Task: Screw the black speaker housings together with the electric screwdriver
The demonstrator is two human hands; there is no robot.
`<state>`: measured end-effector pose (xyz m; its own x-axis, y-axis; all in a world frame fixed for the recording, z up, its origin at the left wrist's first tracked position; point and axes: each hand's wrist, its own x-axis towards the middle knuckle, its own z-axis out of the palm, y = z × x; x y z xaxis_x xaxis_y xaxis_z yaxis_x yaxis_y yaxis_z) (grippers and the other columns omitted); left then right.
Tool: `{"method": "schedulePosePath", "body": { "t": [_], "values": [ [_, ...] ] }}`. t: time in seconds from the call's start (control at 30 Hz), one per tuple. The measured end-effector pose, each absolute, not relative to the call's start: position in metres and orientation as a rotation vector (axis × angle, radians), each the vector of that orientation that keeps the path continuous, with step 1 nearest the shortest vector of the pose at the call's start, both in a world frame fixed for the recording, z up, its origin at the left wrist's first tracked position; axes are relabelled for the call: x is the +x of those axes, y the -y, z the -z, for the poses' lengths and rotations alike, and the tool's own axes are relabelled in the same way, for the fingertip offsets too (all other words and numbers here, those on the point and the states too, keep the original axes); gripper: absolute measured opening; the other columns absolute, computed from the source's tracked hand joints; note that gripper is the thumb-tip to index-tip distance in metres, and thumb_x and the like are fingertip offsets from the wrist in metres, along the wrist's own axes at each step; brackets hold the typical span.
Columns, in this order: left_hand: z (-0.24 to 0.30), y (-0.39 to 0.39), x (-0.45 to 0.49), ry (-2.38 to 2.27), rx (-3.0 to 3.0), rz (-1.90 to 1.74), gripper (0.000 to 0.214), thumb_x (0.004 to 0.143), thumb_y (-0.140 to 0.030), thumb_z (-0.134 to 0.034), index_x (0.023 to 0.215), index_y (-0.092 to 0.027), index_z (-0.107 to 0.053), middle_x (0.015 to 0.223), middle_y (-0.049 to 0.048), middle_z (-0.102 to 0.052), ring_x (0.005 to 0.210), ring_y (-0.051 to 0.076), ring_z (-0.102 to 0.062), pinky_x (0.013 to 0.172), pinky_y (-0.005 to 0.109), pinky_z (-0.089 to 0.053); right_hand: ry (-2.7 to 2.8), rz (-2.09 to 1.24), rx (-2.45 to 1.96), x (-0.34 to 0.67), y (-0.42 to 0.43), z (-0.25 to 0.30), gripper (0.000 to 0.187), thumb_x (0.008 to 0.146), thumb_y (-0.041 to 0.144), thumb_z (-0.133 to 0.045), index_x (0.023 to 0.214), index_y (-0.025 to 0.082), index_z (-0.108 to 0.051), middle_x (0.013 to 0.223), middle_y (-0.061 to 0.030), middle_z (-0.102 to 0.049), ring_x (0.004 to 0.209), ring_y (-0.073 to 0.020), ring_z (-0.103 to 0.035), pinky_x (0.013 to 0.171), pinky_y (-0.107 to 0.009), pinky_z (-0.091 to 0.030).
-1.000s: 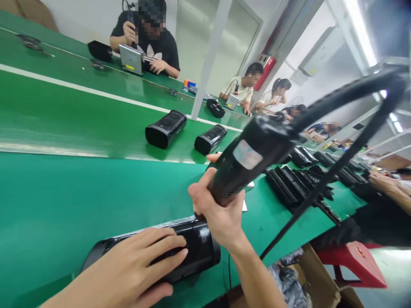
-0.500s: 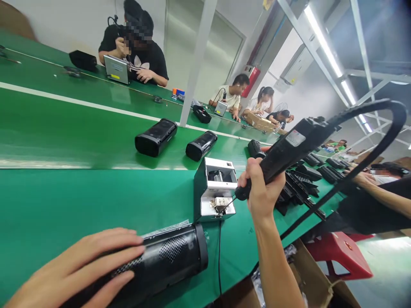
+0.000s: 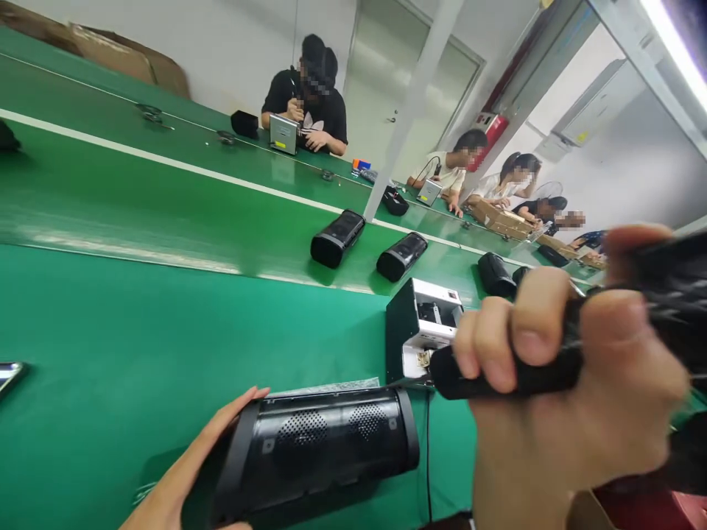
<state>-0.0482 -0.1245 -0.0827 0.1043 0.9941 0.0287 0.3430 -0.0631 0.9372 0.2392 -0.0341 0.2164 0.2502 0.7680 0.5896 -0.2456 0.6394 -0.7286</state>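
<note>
Your left hand [image 3: 182,478] cups the near end of a black speaker [image 3: 320,453] that lies on its side on the green bench [image 3: 138,331], grille facing you. The fingers are spread open along the casing rather than closed around it, the fingertips [image 3: 251,397] resting on the upper edge; this looks like a steadying hold, keeping the rounded body from rolling. Your right hand [image 3: 574,383] is curled tightly around the black grip of a power screwdriver [image 3: 497,375], four fingers wrapped over the top, the tool held nearly level so that its front end points left. That end sits just beside the speaker's far end and directly in front of a small white screw feeder [image 3: 425,327], which stands within easy reach of the tip; whether the bit touches anything cannot be told, since it is hidden. Beyond, more speakers [image 3: 336,237] lie on the conveyor belt [image 3: 166,199], and other people [image 3: 309,103] sit working along the far side.
</note>
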Motion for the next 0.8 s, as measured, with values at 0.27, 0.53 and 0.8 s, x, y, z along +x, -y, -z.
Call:
{"method": "schedulePosePath", "body": {
  "t": [0.27, 0.53, 0.8],
  "values": [
    [0.076, 0.125, -0.05, -1.293, 1.536, -0.929, 0.122, 0.087, -0.094, -0.09, 0.187, -0.047, -0.038, 0.192, 0.0051, -0.047, 0.175, 0.041, -0.049, 0.141, 0.058, -0.039, 1.258, -0.955, -0.384, 0.175, 0.011, -0.183, 0.018, 0.11, 0.025, -0.088, 0.106, 0.037, -0.075, 0.075, 0.0096, -0.062, 0.045, -0.0137, -0.058, 0.043, -0.027, -0.057],
    [0.067, 0.128, -0.043, -1.285, 1.631, -0.937, 0.119, 0.09, -0.097, -0.083, 0.188, -0.048, -0.035, 0.193, 0.0061, -0.044, 0.174, 0.043, -0.049, 0.139, 0.06, -0.043, 1.28, -0.939, -0.493, 0.168, 0.014, -0.178, 0.026, 0.113, 0.02, -0.082, 0.133, 0.035, -0.073, 0.078, 0.0106, -0.063, 0.051, -0.0105, -0.061, 0.052, -0.021, -0.061],
    [0.079, 0.127, -0.042, -1.259, 1.648, -0.966, 0.118, 0.093, -0.097, -0.081, 0.189, -0.047, -0.033, 0.193, 0.008, -0.045, 0.174, 0.044, -0.05, 0.139, 0.061, -0.044, 1.368, -0.982, -0.537, 0.151, 0.018, -0.145, 0.034, 0.112, 0.018, -0.081, 0.136, 0.038, -0.068, 0.079, 0.0122, -0.063, 0.051, -0.0099, -0.057, 0.053, -0.022, -0.055]
  ]
}}
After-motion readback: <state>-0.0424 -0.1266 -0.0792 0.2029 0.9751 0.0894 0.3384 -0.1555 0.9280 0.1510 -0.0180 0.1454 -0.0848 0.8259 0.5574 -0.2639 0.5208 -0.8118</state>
